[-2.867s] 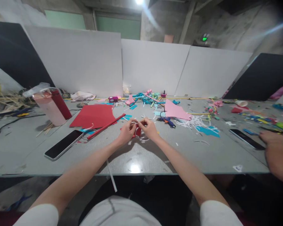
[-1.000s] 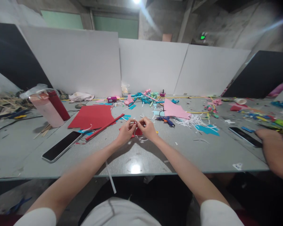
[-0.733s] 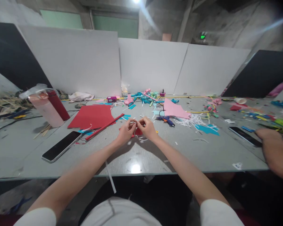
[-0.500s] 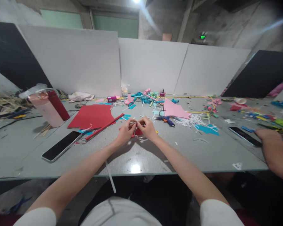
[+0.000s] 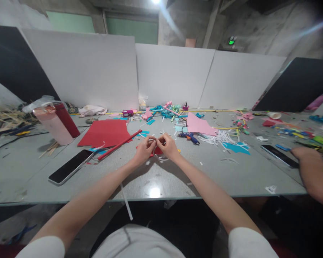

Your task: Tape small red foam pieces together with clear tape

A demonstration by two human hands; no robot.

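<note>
My left hand [image 5: 143,149] and my right hand [image 5: 168,147] meet over the table with thumbs and forefingers pinched together. Between them is a thin white strip, its curved loop [image 5: 161,157] showing below the fingertips. What the fingertips press on is mostly hidden. Under the hands lies a small red paper piece [image 5: 152,154], partly covered. A long white strip [image 5: 127,203] comes out from beneath my left forearm and hangs past the table's front edge; whether it joins the loop I cannot tell. A blue glue gun [image 5: 188,137] lies right of my right hand.
Left lie red paper [image 5: 104,132], a red roll [image 5: 120,145] and a phone [image 5: 71,166], with bottles [image 5: 54,125] behind. Pink paper [image 5: 200,124] and white shreds [image 5: 218,139] lie right. Another person's hand [image 5: 308,157] rests beside a second phone [image 5: 280,156]. White boards [image 5: 174,73] stand behind.
</note>
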